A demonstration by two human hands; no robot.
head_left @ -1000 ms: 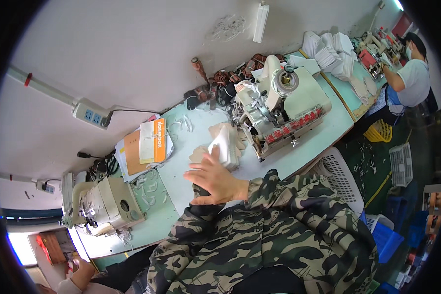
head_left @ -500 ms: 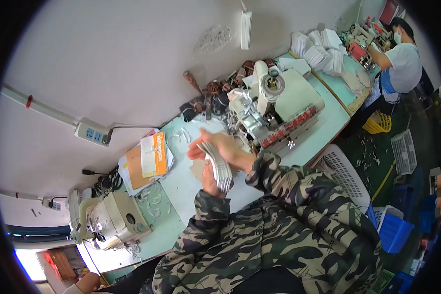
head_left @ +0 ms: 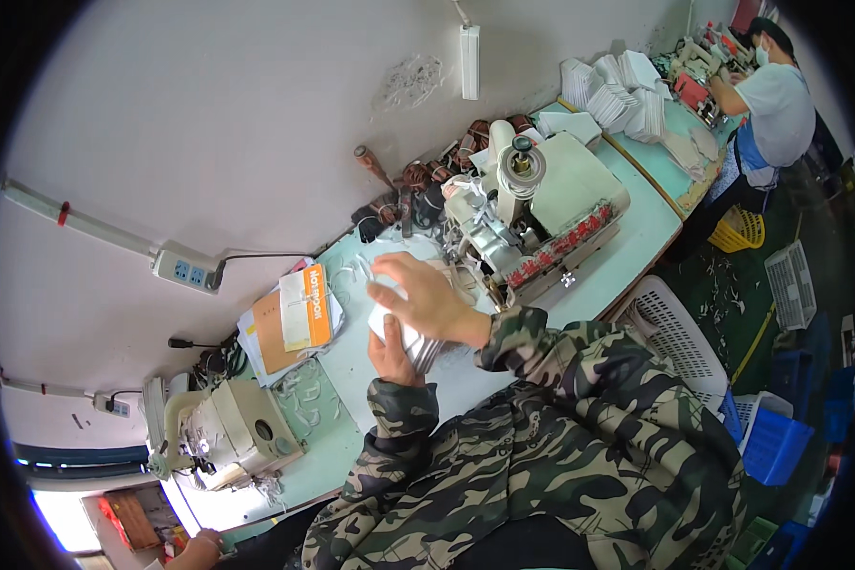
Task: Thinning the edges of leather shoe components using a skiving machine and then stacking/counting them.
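Note:
Both my hands are together over the pale green table (head_left: pixel 627 223), holding a stack of white flat pieces (head_left: pixel 416 344). My left hand (head_left: pixel 392 353) grips the stack from below and behind, fingers curled around it. My right hand (head_left: pixel 426 296) lies over the top of the stack, fingers spread across it. Both sleeves are camouflage cloth. A white machine (head_left: pixel 537 204) with a round spool on top stands just to the right of my hands.
An orange and white book on papers (head_left: pixel 294 313) lies left of my hands. A second pale machine (head_left: pixel 223 437) sits at the lower left. A white basket (head_left: pixel 679 337) stands right of the table. Another person (head_left: pixel 765 104) works at a far bench with white stacks (head_left: pixel 617 90).
My hands lifted the white stack off the table near the machine and drew it toward my body. The left hand came in under it and the right hand now covers the top.

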